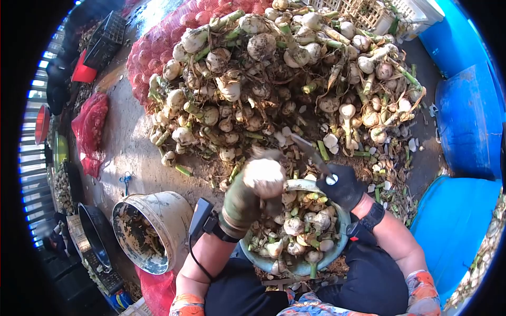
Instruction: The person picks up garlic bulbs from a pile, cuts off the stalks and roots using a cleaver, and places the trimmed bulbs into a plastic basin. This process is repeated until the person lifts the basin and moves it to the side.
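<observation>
Left hand (243, 203) grips an onion (264, 177), right hand (345, 185) a knife (312, 154), above the onion-filled basin (341, 239).

Strong daylight falls from the upper left, leaving the garlic heap (279, 73) bright and the concrete floor (126, 142) glaring near the red mesh sack (153, 47). Hard shadows sit between the bulbs and under the tipped bucket (158, 226). Fisheye lens: straight lines bow, black vignette rings the frame, blue drums (469, 121) bend at the right edge. The bulb (263, 176) in the left hand (242, 203) is overexposed and slightly motion-blurred.
</observation>
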Available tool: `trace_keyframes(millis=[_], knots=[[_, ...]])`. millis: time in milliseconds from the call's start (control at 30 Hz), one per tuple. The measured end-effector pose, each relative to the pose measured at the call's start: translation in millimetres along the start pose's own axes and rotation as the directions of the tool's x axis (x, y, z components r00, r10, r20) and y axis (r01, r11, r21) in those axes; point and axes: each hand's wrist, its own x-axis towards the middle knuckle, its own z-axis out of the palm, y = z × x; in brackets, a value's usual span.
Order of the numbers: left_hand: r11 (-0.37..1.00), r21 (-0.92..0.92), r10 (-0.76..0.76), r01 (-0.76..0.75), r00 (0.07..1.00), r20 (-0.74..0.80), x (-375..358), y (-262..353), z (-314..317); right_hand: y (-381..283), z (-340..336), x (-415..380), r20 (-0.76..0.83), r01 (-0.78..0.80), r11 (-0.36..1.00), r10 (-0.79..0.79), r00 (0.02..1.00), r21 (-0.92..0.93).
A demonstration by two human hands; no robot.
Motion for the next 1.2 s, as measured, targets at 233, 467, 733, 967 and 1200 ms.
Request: trace_keyframes(millis=[233, 467, 733, 967, 1200], knots=[[0.934, -0.319, 0.146, -0.162, 0.987, -0.073, 13.3, 2.6, 4.7, -45.0, 26.9, -17.7, 0.157, 0.352, 0.847, -0.441, 0.884, 0.399], [0.913, -0.379, 0.111, -0.155, 0.985, -0.135, -9.0, -14.6, -8.6, -40.6, 13.9, -8.0, 0.133, 0.061, 0.927, -0.118, 0.984, 0.37], [0.982, -0.097, 0.129, -0.159, 0.956, -0.263, -16.0, -30.9, -34.2, -24.1, 16.1, -4.1, 0.078, -0.039, 0.914, 0.008, 0.997, 0.404], [0.967, -0.131, 0.227, -0.217, 0.972, 0.067, -13.3, -2.2, 15.3, 25.8, 57.7, -20.4, 0.387, 0.126, 0.987, -0.153, 0.909, 0.095], [-0.021, 0.964, 0.097, -0.264, 0.96, 0.264, -18.0, 5.7, -36.0, -4.9, 11.7, -8.9, 0.391, -0.411, 0.909, 0.354, 0.85, 0.069]])
